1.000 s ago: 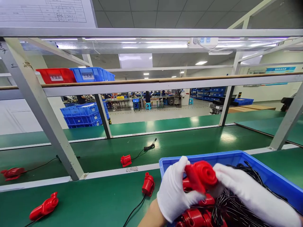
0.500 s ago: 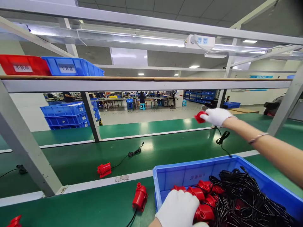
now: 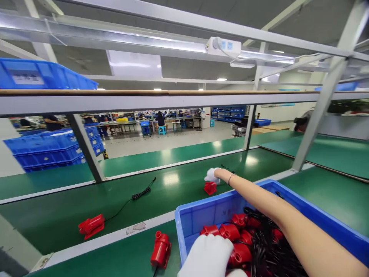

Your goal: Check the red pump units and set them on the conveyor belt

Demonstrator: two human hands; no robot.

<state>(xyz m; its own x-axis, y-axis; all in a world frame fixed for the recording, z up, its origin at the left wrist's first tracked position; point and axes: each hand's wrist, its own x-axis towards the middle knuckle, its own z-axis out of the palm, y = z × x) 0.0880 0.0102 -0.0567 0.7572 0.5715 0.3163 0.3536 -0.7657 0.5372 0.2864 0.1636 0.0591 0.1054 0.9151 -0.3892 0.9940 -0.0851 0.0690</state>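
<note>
My right hand [image 3: 212, 175], in a white glove, reaches over the blue bin [image 3: 198, 207] to the green conveyor belt. Its fingers are closed on a red pump [image 3: 210, 188], low at the belt surface, and a bit of black cable shows behind the hand. My left hand [image 3: 209, 256], also gloved, is at the near left of the bin, over its contents. Its fingers curl down out of sight, so what they hold is hidden. Beside it in the bin lie several red pumps [image 3: 240, 253] and a tangle of black cables [image 3: 262, 252].
Another red pump [image 3: 91, 226] with a bundled cable [image 3: 141, 193] lies on the belt to the left. A red pump [image 3: 160, 250] stands left of the bin. Metal posts [image 3: 85, 148] rise beside the belt, under a shelf [image 3: 184, 100]. Stacked blue crates [image 3: 52, 150] are farther back.
My right hand has lowered the red pump from above the belt's far side down to the belt, nearer the bin. My left hand stays at the bin. The view has turned right.
</note>
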